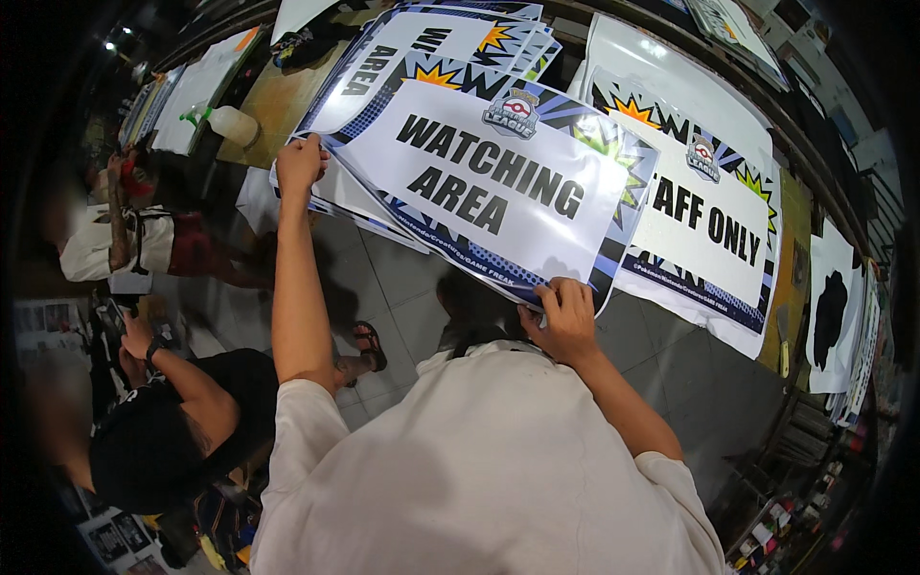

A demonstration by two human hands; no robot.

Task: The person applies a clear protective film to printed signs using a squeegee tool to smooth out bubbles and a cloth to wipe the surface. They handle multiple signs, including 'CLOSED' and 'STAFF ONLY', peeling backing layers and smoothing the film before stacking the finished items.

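A large printed sign sheet (565, 230), white in the middle with a blue patterned border and bold black lettering, is held tilted between my two hands. My left hand (302, 165) is closed on its left edge. With thumb and fingers, my right hand (563, 321) pinches the near edge toward the right corner. Beneath and behind it lies a stack of similar printed sheets (383, 36). To the right, another sign sheet (700, 264) with a matching border rests on white paper (652, 57), its left part covered by the one I hold.
A spray bottle (233, 125) with a green nozzle stands at the far left of the worktable (273, 96). A yellow-handled tool (785, 355) lies by the right edge. Two people are at the left, one in a black shirt (182, 431) close by. Tiled floor (383, 316) shows below.
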